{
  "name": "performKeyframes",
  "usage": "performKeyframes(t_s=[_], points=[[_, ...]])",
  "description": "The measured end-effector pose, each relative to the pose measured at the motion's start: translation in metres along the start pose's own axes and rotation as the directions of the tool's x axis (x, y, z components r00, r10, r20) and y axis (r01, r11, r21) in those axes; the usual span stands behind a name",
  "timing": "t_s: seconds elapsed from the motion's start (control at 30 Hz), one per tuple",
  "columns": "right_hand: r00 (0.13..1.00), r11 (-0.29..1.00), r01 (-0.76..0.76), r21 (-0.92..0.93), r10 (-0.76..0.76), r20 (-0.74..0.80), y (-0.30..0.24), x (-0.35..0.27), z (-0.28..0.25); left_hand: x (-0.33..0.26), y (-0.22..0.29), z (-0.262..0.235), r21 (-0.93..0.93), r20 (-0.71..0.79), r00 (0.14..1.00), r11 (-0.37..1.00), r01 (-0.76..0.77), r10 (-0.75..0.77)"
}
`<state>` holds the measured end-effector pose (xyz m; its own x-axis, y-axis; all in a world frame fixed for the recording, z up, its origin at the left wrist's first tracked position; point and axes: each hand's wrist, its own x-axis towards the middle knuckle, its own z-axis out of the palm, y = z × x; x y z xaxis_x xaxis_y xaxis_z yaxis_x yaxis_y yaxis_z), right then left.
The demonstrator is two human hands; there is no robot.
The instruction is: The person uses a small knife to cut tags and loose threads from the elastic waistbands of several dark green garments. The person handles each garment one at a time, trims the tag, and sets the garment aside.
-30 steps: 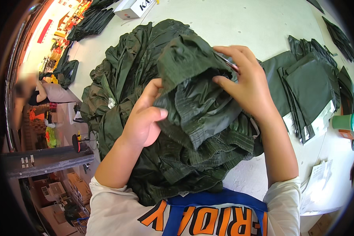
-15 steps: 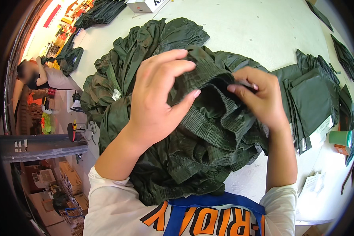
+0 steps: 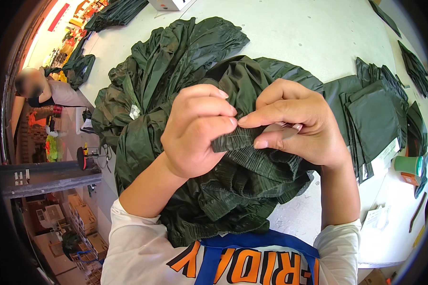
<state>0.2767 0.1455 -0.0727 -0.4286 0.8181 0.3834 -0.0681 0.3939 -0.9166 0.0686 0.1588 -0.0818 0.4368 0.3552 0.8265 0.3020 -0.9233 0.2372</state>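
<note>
A heap of dark green garments (image 3: pixel 161 61) in thin, shiny cloth lies in front of me on the white table. My left hand (image 3: pixel 195 130) pinches the gathered elastic edge (image 3: pixel 238 141) of one garment near the heap's middle. Facing it, my right hand (image 3: pixel 302 123) has its index fingertip at the same edge, close to the left fingertips. Between the thumb and curled fingers of my right hand sits a small flat metal piece (image 3: pixel 284 129), mostly covered, so its kind is unclear. More ribbed elastic edges (image 3: pixel 233 190) lie under and below my hands.
Folded dark green garments (image 3: pixel 373 114) are stacked to the right on the white table (image 3: pixel 295 28). A green-and-white cup-like container (image 3: pixel 409 165) and papers (image 3: pixel 378 218) lie near the right edge. A white box (image 3: pixel 169 4) stands at the back. Another person (image 3: pixel 38 85) is at far left.
My left hand has closed on the elastic edge and moved slightly down. My right hand has shifted left and down, so the fingertips of both hands now nearly meet.
</note>
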Motion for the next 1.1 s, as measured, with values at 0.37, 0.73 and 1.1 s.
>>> performKeyframes(t_s=[0.37, 0.73, 1.1], points=[[0.987, 0.994, 0.073, -0.084, -0.085, -0.139, 0.014, -0.004, 0.013, -0.004, 0.001, 0.003, -0.082, -0.034, 0.996, 0.993, 0.083, -0.087], [0.948, 0.976, -0.024, 0.216, 0.091, -0.306, 0.014, -0.027, -0.007, -0.011, -0.001, 0.007, -0.035, -0.065, 0.997, 0.999, 0.04, -0.042], [0.966, 0.949, -0.071, -0.307, -0.012, -0.26, 0.006, -0.035, 0.003, -0.012, -0.001, 0.008, -0.025, -0.074, 0.997, 0.999, 0.021, -0.023]])
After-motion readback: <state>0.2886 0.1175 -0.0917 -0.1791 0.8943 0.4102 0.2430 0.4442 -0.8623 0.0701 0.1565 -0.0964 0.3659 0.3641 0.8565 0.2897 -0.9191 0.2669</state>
